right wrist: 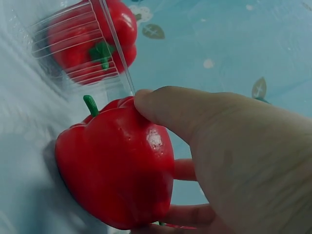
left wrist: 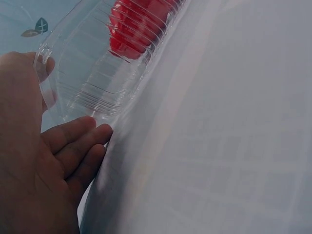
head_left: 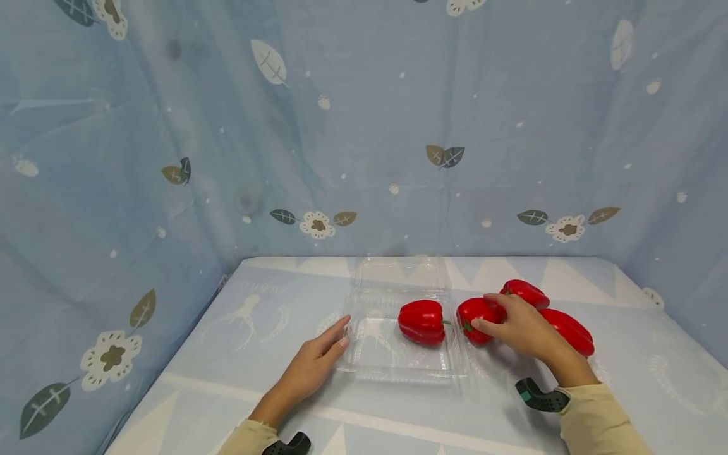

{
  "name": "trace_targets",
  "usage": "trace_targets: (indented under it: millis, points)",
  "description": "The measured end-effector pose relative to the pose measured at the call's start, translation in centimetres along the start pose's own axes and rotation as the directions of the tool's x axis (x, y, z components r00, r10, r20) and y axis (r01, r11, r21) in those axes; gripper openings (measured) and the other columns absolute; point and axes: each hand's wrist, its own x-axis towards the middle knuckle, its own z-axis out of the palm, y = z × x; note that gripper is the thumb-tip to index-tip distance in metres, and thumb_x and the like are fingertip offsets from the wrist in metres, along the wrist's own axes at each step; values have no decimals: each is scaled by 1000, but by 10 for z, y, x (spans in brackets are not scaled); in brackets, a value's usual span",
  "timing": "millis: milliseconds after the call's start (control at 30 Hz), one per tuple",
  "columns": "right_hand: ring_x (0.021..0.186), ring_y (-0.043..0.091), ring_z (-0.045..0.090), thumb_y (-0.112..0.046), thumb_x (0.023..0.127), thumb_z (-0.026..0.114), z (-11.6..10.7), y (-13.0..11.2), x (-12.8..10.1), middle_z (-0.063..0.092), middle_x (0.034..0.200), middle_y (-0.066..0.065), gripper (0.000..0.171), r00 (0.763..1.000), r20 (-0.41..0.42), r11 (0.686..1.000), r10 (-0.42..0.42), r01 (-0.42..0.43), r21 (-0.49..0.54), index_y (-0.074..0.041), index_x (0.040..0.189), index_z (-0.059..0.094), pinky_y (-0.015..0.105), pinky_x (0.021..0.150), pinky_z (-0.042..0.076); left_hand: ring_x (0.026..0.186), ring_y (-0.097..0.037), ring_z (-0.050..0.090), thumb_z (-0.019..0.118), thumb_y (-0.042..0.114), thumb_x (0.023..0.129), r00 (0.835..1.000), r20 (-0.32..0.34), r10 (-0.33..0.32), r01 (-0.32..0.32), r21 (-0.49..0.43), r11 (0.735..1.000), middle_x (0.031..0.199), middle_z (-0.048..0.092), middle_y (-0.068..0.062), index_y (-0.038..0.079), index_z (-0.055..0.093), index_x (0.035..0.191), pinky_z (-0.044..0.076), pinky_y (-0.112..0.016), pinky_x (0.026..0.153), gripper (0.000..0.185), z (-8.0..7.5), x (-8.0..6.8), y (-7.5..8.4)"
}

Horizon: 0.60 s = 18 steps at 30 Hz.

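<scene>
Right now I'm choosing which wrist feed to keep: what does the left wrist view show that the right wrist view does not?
Only the left wrist view shows the left hand, at the edge of the clear container. Only the right wrist view shows the right hand, which grips a red pepper outside the container. Both show the container and the pepper inside it.

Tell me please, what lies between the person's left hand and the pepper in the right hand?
The clear plastic box, with one red pepper inside, lies between them in the head view.
</scene>
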Motion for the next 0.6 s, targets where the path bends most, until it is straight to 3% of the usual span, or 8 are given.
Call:
trace_targets:
  millis: [233, 600]
  points:
    - [111, 43, 50, -54, 75, 73, 0, 2, 0, 51, 130, 26, 87, 998, 32, 998, 59, -60, 29, -7, 141, 42, 53, 69, 55, 127, -13, 45, 46, 42, 99, 1000, -7, 9, -9, 2, 1000, 141, 47, 3, 48, 34, 142, 37, -40, 106, 45, 0, 0, -1]
    - [113, 46, 48, -54, 78, 72, 1, 2, -1, 48, 132, 28, 87, 997, 59, 998, 51, -53, 27, -5, 142, 40, 56, 72, 54, 126, -16, 48, 48, 39, 99, 999, -29, 28, -28, -1, 1000, 138, 51, -2, 44, 36, 143, 37, -43, 105, 45, 1, -1, -1]
